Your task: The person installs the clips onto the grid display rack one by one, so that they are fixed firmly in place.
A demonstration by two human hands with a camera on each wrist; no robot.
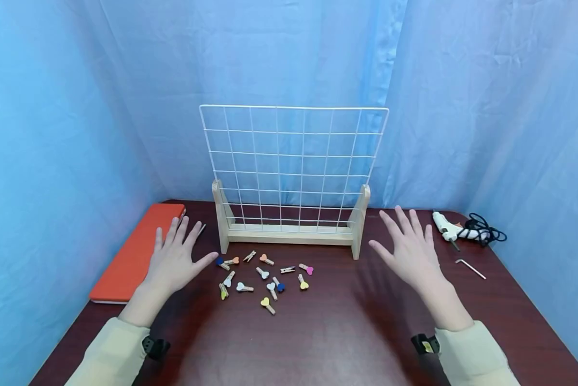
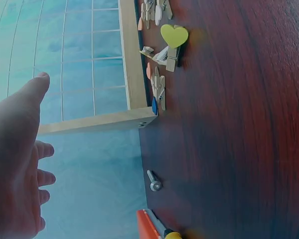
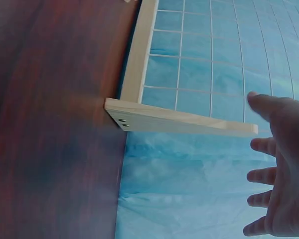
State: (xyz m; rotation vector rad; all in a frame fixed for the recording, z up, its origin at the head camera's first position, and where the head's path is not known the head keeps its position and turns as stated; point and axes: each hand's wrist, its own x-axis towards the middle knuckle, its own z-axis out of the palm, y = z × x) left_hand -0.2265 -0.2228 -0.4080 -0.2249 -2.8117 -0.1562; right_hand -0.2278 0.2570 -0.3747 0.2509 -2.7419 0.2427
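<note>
While my left hand (image 1: 171, 264), lower left, and right hand (image 1: 411, 256), lower right, hover with fingers spread, gripping nothing, I seem merely poised; the clothespins (image 1: 263, 274), lower centre, below the central wire rack (image 1: 302, 175), would call for an inward reach and pinch.

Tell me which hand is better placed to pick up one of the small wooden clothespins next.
Probably the left hand: open and empty, its thumb points toward the nearby clothespins. The right hand, also empty, is farther off, nearer the pale wooden stand of the white wire grid.
</note>
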